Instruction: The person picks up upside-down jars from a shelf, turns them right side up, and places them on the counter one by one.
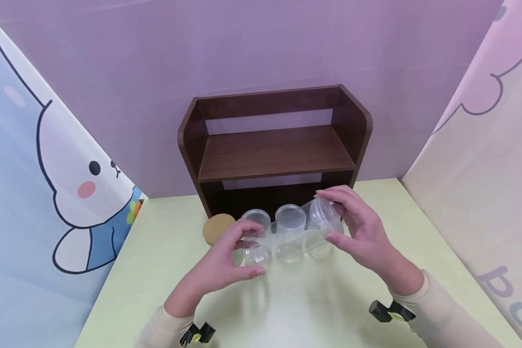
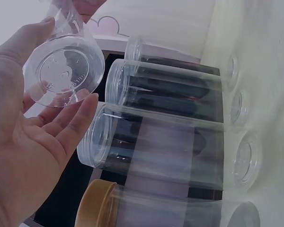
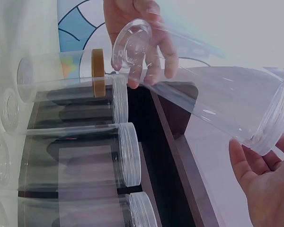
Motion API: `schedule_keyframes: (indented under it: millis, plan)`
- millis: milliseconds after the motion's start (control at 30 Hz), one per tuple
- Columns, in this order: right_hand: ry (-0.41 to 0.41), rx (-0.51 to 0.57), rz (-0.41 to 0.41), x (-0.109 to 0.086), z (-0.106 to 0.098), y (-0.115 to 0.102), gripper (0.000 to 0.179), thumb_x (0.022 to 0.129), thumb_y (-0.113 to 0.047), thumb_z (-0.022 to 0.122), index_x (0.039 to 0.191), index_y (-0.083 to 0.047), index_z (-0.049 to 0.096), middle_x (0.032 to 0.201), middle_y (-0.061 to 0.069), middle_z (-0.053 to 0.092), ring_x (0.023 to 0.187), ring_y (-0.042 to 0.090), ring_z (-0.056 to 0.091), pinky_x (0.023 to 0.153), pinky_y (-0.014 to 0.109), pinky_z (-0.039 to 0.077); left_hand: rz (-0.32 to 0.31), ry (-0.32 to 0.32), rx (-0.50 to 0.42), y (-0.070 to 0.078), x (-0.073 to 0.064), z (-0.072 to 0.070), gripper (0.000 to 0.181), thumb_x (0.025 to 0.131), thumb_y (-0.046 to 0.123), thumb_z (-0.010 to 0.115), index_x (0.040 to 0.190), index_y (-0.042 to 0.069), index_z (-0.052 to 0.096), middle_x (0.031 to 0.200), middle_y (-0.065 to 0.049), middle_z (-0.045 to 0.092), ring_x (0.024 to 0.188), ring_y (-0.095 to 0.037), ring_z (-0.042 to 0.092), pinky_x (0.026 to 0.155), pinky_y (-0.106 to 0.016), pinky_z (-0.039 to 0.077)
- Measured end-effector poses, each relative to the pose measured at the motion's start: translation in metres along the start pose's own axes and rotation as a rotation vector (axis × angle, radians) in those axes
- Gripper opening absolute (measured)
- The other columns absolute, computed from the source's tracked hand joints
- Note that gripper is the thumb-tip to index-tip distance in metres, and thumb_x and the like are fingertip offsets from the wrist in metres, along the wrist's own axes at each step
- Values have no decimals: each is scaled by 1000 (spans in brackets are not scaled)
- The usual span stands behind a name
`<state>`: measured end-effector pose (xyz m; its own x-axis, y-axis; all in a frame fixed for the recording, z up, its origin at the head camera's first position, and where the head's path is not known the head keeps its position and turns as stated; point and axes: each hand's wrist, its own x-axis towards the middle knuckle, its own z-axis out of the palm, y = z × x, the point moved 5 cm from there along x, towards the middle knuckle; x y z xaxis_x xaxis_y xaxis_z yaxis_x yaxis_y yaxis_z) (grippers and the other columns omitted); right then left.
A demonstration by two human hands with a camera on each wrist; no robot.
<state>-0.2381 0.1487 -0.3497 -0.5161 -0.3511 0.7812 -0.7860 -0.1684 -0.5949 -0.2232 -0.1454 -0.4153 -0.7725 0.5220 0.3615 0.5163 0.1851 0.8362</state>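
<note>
A clear plastic jar (image 3: 213,101) is tilted in the air between both hands, its ribbed wide top toward the right and its flat base toward the left. My right hand (image 1: 365,237) grips the top end, thumb on the near side and fingers on the far side. Around the base, my left hand (image 1: 217,263) has its fingers along the wall, seen through the plastic, with the thumb opposite. Behind the held jar stand three upright clear jars (image 2: 156,156) in a row. At the row's left end is a similar jar with a gold lid (image 1: 217,228).
A dark brown two-tier shelf (image 1: 278,150) stands at the back of the pale table (image 1: 169,227), right behind the row of jars. Printed cloth panels (image 1: 91,203) flank both sides, and a purple cloth (image 1: 265,43) hangs at the back.
</note>
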Motion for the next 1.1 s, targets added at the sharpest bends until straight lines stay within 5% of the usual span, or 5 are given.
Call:
schedule_keyframes:
  millis: [633, 867, 1100]
  plan:
    - [9, -27, 73, 8, 14, 0, 68, 97, -39, 89, 140, 9, 66, 130, 21, 62, 116, 27, 62, 93, 26, 58, -79, -73, 49, -12, -7, 14, 77, 88, 17, 97, 154, 15, 57, 151, -1, 63, 137, -27, 65, 117, -40, 52]
    - [-32, -171, 127, 7, 14, 2, 58, 84, -12, 89, 139, -6, 72, 131, 13, 64, 119, 26, 61, 93, 26, 57, -19, -144, 111, -14, -8, 17, 66, 93, 17, 93, 152, 17, 62, 151, 2, 65, 138, -20, 62, 114, -44, 55]
    - [-52, -240, 191, 5, 13, 9, 63, 78, -3, 89, 138, -12, 73, 132, 6, 64, 121, 25, 62, 96, 28, 57, 8, -125, 180, -10, -11, 5, 51, 97, 23, 89, 144, 18, 70, 138, 7, 73, 129, -17, 69, 110, -39, 57]
